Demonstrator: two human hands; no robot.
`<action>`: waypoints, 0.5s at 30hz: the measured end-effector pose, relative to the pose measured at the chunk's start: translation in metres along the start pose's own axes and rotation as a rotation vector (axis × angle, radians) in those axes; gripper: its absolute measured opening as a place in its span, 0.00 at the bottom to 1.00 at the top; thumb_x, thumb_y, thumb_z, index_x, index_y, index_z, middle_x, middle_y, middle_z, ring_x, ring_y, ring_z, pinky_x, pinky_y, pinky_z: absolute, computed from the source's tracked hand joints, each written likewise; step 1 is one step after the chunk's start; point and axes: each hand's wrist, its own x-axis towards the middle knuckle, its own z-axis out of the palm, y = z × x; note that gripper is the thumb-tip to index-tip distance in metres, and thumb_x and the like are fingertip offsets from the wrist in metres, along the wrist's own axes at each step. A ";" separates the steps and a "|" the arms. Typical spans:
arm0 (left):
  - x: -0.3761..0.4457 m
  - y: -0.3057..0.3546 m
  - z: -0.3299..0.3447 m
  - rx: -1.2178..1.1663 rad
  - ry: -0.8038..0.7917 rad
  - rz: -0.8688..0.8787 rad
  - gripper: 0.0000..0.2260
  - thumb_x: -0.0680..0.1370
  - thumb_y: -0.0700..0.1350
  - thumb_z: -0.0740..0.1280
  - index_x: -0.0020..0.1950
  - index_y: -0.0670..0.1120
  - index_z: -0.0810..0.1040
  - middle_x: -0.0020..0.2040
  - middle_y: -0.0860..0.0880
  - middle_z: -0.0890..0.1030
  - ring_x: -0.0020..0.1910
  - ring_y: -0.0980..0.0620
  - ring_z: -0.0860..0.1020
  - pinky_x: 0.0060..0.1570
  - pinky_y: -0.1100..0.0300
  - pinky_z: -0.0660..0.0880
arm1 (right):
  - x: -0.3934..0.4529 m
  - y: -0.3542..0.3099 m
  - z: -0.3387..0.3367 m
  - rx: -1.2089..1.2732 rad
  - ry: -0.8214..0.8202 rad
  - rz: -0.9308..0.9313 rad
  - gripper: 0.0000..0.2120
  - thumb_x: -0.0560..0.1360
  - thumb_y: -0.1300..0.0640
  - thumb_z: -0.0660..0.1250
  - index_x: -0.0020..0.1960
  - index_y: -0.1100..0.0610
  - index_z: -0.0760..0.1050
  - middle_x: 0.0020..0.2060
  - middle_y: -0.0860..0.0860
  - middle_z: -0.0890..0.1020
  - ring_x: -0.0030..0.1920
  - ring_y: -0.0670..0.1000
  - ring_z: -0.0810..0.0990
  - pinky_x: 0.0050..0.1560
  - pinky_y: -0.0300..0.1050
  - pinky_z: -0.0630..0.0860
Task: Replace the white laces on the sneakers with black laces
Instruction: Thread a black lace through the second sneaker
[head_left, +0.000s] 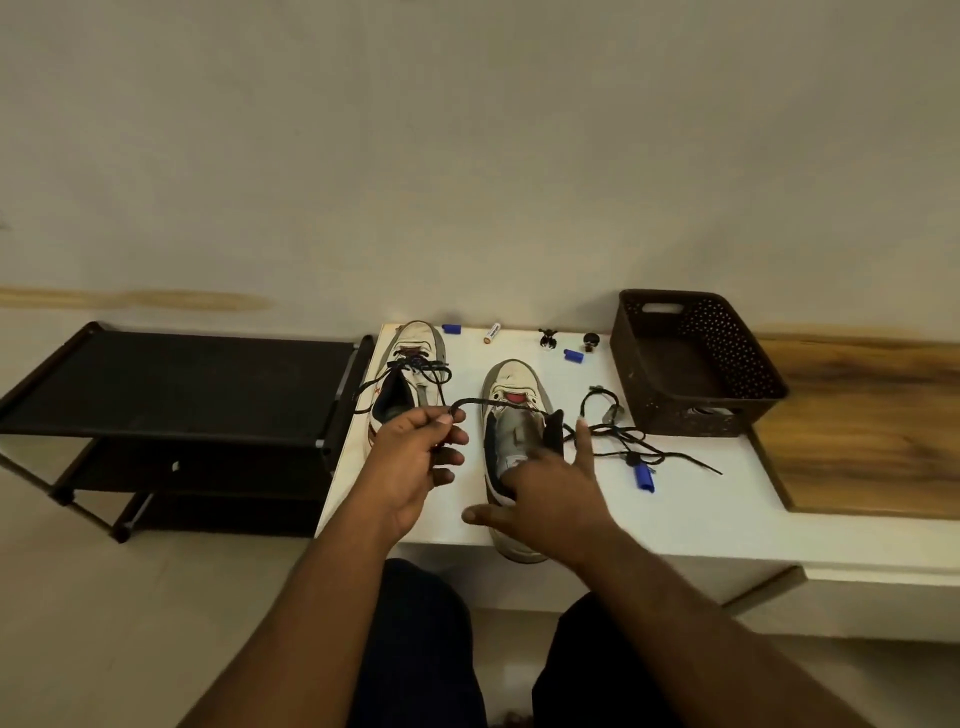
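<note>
While your left hand (423, 447) pinches one end of the black lace (475, 404) between thumb and fingers, just left of the near sneaker (511, 457), your right hand (550, 499) rests on that sneaker with fingers spread and straight, gripping nothing. The near sneaker lies on the white table (691, 499), its heel overhanging the table's front edge. From your left grip the lace arches across to the sneaker's eyelets near the toe; its remaining length trails in loose loops to the right of the sneaker, towards the brown perforated basket (696, 364). The far sneaker (410, 379), left of and beyond the near one, already carries a black lace, loosely threaded.

Judged from this view, the lace is light, soft and limp: it will sag and twist wherever unsupported, so take hold close to its stiffened tip, which alone can be steered through an eyelet. The sneaker is light enough to slide when the lace is pulled; pressing it down with the right hand counters this. Whether the trailing loops are knotted cannot be told. A blue cap (644, 477) lies among them, right of the sneaker; small oddments lie beyond it.
</note>
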 end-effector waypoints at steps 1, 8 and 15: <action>-0.001 0.000 0.002 -0.034 -0.004 0.013 0.09 0.82 0.38 0.60 0.54 0.42 0.79 0.40 0.45 0.80 0.34 0.52 0.76 0.34 0.60 0.72 | -0.006 -0.001 0.005 0.009 -0.003 0.008 0.28 0.75 0.30 0.53 0.59 0.48 0.76 0.60 0.49 0.79 0.68 0.50 0.71 0.69 0.57 0.24; 0.000 -0.011 0.009 -0.183 0.023 0.167 0.07 0.79 0.33 0.63 0.53 0.41 0.78 0.45 0.43 0.84 0.45 0.48 0.83 0.48 0.55 0.80 | -0.030 -0.010 -0.001 0.058 -0.096 0.016 0.27 0.75 0.30 0.52 0.48 0.51 0.78 0.40 0.47 0.80 0.54 0.49 0.79 0.71 0.53 0.30; 0.035 -0.008 0.028 0.006 0.211 0.276 0.06 0.74 0.35 0.71 0.49 0.43 0.80 0.44 0.49 0.85 0.39 0.63 0.81 0.35 0.69 0.75 | 0.019 0.019 -0.047 0.293 0.031 0.050 0.11 0.79 0.48 0.62 0.54 0.50 0.81 0.48 0.47 0.83 0.51 0.48 0.79 0.65 0.49 0.67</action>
